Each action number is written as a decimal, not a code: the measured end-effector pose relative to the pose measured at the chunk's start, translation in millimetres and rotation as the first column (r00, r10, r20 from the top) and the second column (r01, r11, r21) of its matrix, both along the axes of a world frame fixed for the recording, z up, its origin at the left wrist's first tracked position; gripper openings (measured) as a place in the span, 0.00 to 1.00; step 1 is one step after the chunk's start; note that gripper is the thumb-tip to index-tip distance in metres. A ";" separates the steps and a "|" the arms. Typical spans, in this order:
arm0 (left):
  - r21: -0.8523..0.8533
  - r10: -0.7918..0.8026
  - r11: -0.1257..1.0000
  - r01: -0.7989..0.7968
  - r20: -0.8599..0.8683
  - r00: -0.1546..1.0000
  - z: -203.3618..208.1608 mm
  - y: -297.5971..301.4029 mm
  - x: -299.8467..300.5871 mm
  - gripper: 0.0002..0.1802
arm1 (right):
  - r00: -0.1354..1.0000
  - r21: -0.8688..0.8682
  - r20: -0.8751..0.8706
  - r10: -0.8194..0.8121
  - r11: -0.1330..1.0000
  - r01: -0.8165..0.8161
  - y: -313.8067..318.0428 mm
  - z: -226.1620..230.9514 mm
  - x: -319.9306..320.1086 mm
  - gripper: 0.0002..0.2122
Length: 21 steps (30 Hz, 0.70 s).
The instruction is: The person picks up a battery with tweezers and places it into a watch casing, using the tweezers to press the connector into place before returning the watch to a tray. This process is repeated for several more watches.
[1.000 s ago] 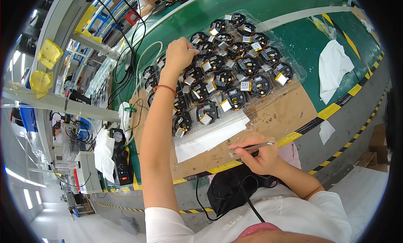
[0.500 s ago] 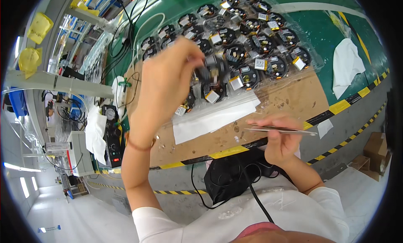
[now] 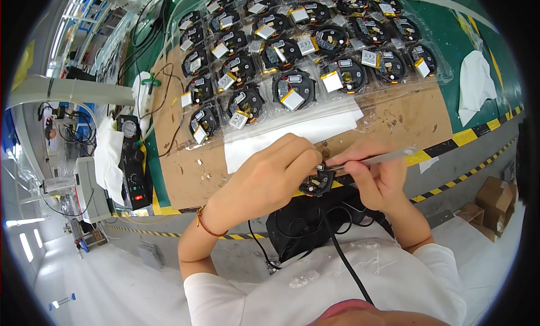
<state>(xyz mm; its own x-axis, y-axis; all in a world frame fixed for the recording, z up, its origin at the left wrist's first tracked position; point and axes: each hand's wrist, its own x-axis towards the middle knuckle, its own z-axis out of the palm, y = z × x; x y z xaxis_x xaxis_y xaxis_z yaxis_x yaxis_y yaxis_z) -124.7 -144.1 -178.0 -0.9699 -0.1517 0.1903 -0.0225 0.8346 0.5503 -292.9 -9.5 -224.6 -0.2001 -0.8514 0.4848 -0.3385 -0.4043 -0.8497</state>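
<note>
At the front edge of the workbench, my left hand (image 3: 275,171) is closed on a small round black electronic assembly (image 3: 318,183), partly covered by the fingers. Thin metal tweezers (image 3: 388,157) are gripped in my right hand (image 3: 379,177). Their tips meet the upper part of the assembly; whether they pinch any piece of it is too small to tell. Beyond my hands, a clear plastic tray (image 3: 360,95) holds rows of similar round black assemblies (image 3: 295,87), several with a silver-white battery lying on or beside them.
Under the tray lies brown cardboard (image 3: 410,118) with small scraps on it, and a white paper sheet (image 3: 242,149). A black control box (image 3: 135,174) with a gauge stands left, beside a white cloth (image 3: 108,157). Another white cloth (image 3: 475,84) lies right. Yellow-black tape (image 3: 467,137) marks the bench edge.
My left hand has come back from over the tray to the bench's front edge with an assembly. My right hand has brought the tweezers' tips onto it. The view has shifted slightly.
</note>
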 end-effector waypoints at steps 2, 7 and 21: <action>0.032 0.023 0.999 -0.023 -0.004 1.000 4.0 2.3 -2.7 0.15 | 1.000 0.033 0.017 0.005 0.999 -0.005 -1.8 3.0 2.2 0.06; 0.052 0.080 0.996 -0.078 -0.031 0.996 2.0 6.5 -2.3 0.16 | 0.998 0.044 0.064 -0.012 0.999 0.009 -6.0 -1.5 4.9 0.05; -0.128 0.409 0.909 -0.398 0.086 0.908 12.8 36.8 -0.9 0.11 | 0.999 -0.031 -0.049 -0.020 0.999 0.019 -11.4 -0.5 6.3 0.05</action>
<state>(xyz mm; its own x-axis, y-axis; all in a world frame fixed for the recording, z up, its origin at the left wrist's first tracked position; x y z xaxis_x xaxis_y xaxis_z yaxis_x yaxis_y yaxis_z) -125.6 -107.3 -165.2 -0.8454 -0.5194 0.1244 -0.4239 0.7943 0.4352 -286.5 -20.9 -225.0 -0.1916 -0.8320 0.5206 -0.3880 -0.4230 -0.8188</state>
